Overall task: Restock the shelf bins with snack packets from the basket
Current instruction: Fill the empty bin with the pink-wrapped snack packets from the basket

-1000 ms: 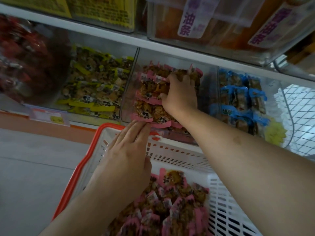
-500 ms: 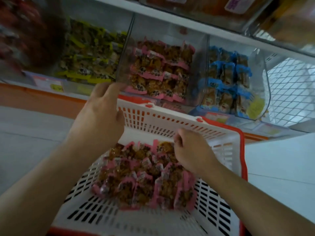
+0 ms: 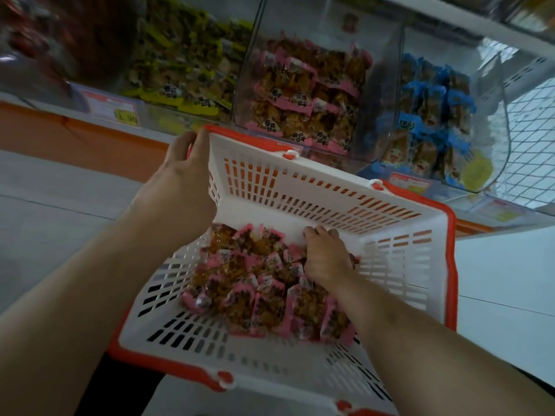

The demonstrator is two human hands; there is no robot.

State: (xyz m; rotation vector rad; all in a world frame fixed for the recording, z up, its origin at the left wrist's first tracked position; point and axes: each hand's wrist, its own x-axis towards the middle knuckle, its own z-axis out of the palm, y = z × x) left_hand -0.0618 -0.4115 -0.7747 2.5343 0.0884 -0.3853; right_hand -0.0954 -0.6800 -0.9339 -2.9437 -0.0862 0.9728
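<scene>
Right hand (image 3: 326, 258) is down in the basket (image 3: 405, 259), fingers curled into the heap of pink snack packets (image 3: 258, 292), gathering a bunch. Left hand (image 3: 183, 178) grips the basket's far-left corner at the orange rim, tipping it up toward the shelf. So this looks like the pick-up step. Just beyond the rim sits the clear bin (image 3: 309, 94) of matching pink packets, between the yellow bin (image 3: 186, 64) and the blue bin (image 3: 435, 121). Next move calls for a firm handful, lifted over the rim into that middle bin.
</scene>
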